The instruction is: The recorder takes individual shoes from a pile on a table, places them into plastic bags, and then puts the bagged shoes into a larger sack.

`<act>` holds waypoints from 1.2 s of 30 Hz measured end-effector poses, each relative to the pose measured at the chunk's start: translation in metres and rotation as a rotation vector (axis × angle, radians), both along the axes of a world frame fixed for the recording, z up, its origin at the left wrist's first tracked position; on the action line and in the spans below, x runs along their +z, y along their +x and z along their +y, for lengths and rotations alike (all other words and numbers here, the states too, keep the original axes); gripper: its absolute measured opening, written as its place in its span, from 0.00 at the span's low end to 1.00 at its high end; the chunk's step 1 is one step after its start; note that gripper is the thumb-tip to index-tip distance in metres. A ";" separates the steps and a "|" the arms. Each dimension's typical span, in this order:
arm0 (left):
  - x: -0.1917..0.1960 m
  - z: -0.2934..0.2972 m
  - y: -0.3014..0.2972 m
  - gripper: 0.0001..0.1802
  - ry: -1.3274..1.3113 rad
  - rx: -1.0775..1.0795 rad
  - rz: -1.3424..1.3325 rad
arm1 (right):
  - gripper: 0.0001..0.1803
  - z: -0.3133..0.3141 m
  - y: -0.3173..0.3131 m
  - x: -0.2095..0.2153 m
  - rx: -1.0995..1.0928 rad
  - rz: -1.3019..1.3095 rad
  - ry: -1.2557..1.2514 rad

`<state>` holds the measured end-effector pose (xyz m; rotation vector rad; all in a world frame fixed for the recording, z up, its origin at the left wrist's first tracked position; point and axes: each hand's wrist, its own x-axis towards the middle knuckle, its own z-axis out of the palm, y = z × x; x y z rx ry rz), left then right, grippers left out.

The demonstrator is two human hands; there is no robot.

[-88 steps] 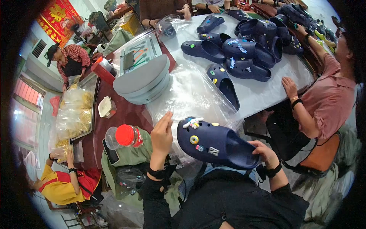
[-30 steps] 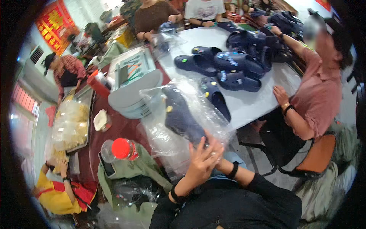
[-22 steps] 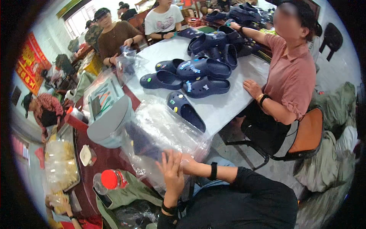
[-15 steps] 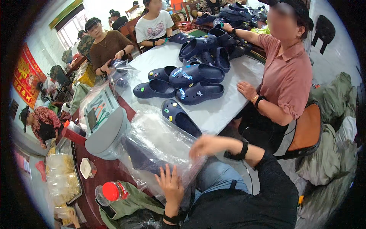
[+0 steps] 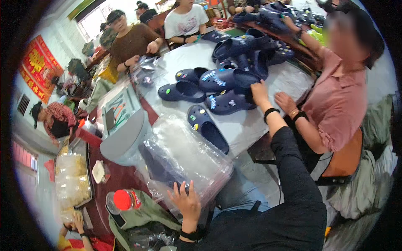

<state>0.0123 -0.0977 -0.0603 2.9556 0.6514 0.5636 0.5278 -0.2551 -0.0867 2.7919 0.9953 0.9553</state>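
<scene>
My right hand point(image 5: 260, 93) reaches out over the white table, its fingers closed on the heel of a navy clog point(image 5: 217, 79) with blue-and-white charms. That clog rests partly on another navy clog point(image 5: 228, 103). Fingers spread, my left hand point(image 5: 186, 204) lies at the near edge of a stack of clear plastic bags point(image 5: 184, 140). Something dark shows through the bags beside it. A single navy clog point(image 5: 208, 129) with small charms lies between the bag stack and the other clogs.
A grey machine point(image 5: 125, 133) stands left of the bags. A red-lidded jar point(image 5: 122, 200) sits on green cloth point(image 5: 146, 217). Across the white table point(image 5: 167, 67) are more piled clogs point(image 5: 247, 46). A co-worker in a pink shirt point(image 5: 343, 108) sits at the right; others work farther back.
My right hand has moved from above the bags, forward and right, onto the heel of the upper clog. My left hand stays at the bag stack. The whole view has shifted slightly.
</scene>
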 end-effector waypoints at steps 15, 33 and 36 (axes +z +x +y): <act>0.003 0.010 -0.015 0.23 -0.028 -0.015 -0.047 | 0.09 -0.058 -0.221 0.111 0.253 0.309 0.748; 0.045 0.031 0.023 0.26 -1.180 0.023 -0.598 | 0.23 -0.170 -0.349 0.107 0.201 1.843 0.831; 0.051 0.030 0.019 0.26 -1.181 -0.002 -0.553 | 0.19 -0.187 -0.345 0.103 0.417 2.026 0.630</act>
